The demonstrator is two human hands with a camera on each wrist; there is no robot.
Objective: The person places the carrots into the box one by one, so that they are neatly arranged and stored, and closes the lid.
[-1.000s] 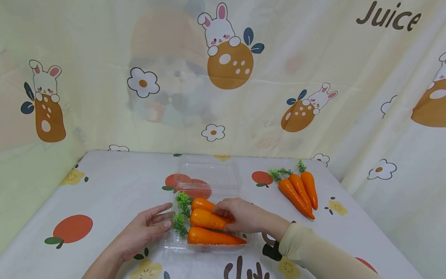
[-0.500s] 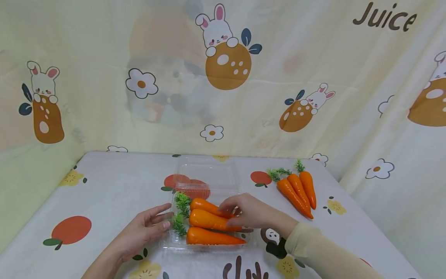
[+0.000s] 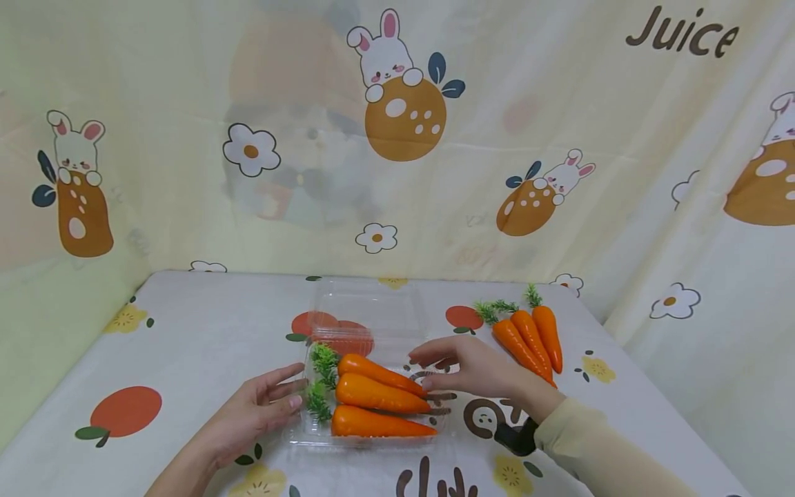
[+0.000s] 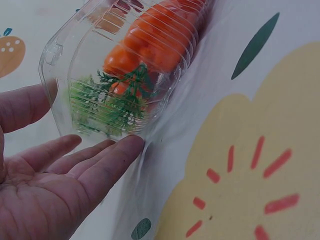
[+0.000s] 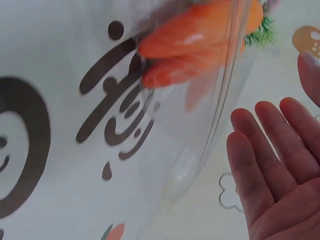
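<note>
Three carrots in box | left hand, right hand relaxed, gripping nothing | likely packing; next calls for lid or loose carrot

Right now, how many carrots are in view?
6: three carrots side by side in the open clear container, and three more carrots directly on the tablecloth, farther right.

- Your head view looks soft and evenly lit, shadows faint on the counter.
- Your left-wrist view is dimmer, glints lining the clear container.
- Your right-wrist view shows the carrots blurred.
</note>
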